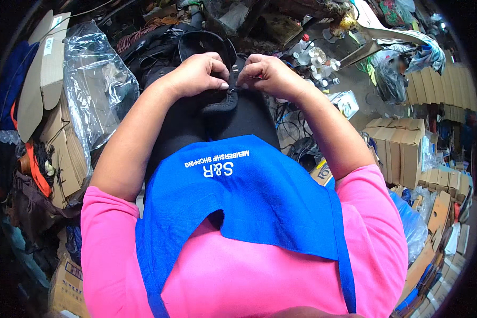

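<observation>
On my lap lies a black item with a rounded, hollow far end (204,43) and a thick curved near edge (220,104); its exact kind is unclear. My left hand (202,74) is over its left side, fingers curled and thumb tip pressed in at the edge. Just across a narrow gap, my right hand (267,77) has its fingers pinched together at the item's right side. A small shiny bit (235,68) shows between the two hands. Whatever is in either pinch is too small or hidden to make out.
A blue apron (249,191) covers my waist. Clear plastic sheeting (98,85) and flattened cardboard (63,143) stand at the left. Plastic bottles (318,61) cluster ahead on the right, near a dark cable tangle (305,151). Stacked cardboard boxes (397,146) are further right.
</observation>
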Demonstrator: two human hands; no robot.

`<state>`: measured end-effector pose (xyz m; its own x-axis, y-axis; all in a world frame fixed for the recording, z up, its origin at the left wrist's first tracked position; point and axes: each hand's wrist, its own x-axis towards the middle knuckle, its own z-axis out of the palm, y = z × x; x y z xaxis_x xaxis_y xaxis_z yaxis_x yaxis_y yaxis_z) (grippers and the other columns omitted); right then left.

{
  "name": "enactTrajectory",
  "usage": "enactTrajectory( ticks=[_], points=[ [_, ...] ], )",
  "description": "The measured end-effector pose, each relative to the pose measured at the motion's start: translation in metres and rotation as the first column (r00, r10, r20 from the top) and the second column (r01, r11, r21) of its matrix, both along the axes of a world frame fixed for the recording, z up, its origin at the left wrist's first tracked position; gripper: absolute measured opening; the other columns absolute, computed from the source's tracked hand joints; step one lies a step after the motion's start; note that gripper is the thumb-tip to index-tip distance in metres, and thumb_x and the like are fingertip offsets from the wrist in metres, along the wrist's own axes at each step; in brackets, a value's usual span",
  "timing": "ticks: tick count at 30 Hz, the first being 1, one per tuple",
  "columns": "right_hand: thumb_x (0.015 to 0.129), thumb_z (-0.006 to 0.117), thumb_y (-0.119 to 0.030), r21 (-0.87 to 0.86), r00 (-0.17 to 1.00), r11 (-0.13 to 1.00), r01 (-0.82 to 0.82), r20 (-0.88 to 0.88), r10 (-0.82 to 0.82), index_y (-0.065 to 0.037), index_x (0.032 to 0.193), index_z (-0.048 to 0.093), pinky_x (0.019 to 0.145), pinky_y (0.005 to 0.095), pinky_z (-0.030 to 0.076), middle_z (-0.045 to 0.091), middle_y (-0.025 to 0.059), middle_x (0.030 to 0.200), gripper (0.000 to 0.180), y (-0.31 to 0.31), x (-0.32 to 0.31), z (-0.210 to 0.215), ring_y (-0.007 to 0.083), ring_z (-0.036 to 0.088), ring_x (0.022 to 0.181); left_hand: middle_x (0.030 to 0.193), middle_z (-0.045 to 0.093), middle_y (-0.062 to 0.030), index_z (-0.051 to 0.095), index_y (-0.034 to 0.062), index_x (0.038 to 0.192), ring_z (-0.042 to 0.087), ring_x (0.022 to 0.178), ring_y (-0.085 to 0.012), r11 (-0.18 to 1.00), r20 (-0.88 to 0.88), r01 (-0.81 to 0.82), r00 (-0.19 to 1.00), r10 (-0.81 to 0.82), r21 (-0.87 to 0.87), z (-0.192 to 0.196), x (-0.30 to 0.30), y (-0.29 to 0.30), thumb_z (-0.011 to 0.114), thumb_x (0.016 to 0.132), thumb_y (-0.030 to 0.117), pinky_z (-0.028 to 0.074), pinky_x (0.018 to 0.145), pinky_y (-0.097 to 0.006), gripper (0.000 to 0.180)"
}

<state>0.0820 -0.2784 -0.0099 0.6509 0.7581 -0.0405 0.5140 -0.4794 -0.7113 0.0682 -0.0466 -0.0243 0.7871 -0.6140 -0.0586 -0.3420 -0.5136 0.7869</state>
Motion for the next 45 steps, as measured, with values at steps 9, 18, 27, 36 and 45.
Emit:
enactTrajectory(
  ticks=[9,18,27,36,45],
  points=[
    [0.077,0.07,-0.004,0.14,0.999,0.989,0.045,-0.034,-0.041,-0.007,0.09,0.069,0.072,0.0294,0.05,0.06,0.0056,0.083,0.014,-0.001,-0.019,-0.014,0.0179,0.062,0.081,0.085,0.055,-0.0035,0.069,0.002,0.095,0.054,0.086,-0.0154,0.989,-0.204,0.026,0.977,-0.056,-0.148,-0.013,0.005,0.002,0.072,0.077,0.012,0.043,0.08,-0.027,0.021],
    [0.075,0.064,0.003,0.041,0.998,0.997,0.067,-0.019,-0.066,-0.007,0.091,0.069,0.073,0.0292,0.05,0.058,0.0056,0.084,0.019,-0.006,-0.015,0.001,0.0185,0.061,0.082,0.086,0.055,-0.0036,0.07,0.0017,0.096,0.054,0.086,-0.0157,0.986,-0.193,0.045,0.978,-0.076,-0.158,-0.012,0.002,0.004,0.073,0.077,0.014,0.043,0.08,-0.028,0.023],
    [0.075,0.067,-0.002,0.099,0.996,0.991,0.086,-0.047,-0.082,-0.009,0.091,0.069,0.073,0.0312,0.05,0.06,0.007,0.084,0.017,-0.001,-0.016,-0.016,0.0209,0.061,0.082,0.085,0.055,-0.0039,0.07,0.0018,0.094,0.054,0.086,-0.0166,0.986,-0.209,0.055,0.974,-0.088,-0.16,-0.014,0.006,0.003,0.073,0.076,0.014,0.043,0.08,-0.029,0.022],
    [0.078,0.068,-0.004,0.113,0.996,0.993,0.034,0.075,-0.042,-0.011,0.093,0.069,0.068,0.0317,0.051,0.06,0.007,0.085,0.017,0.001,-0.023,-0.015,0.0217,0.062,0.077,0.085,0.055,-0.0039,0.07,0.002,0.098,0.054,0.085,-0.0163,0.986,-0.202,0.07,0.974,-0.1,-0.154,-0.014,0.005,0.002,0.071,0.078,0.014,0.043,0.079,-0.028,0.023],
    [0.078,0.066,-0.009,0.022,0.963,0.999,0.046,0.263,-0.05,-0.015,0.096,0.069,0.064,0.0373,0.051,0.058,0.0102,0.082,0.019,0.001,-0.04,-0.009,0.0295,0.061,0.074,0.084,0.052,-0.0067,0.066,0.0061,0.113,0.053,0.083,-0.019,0.975,-0.159,0.221,0.963,-0.216,0.016,0.0,0.005,0.006,0.064,0.083,0.011,0.044,0.078,-0.03,0.03]
  ],
)
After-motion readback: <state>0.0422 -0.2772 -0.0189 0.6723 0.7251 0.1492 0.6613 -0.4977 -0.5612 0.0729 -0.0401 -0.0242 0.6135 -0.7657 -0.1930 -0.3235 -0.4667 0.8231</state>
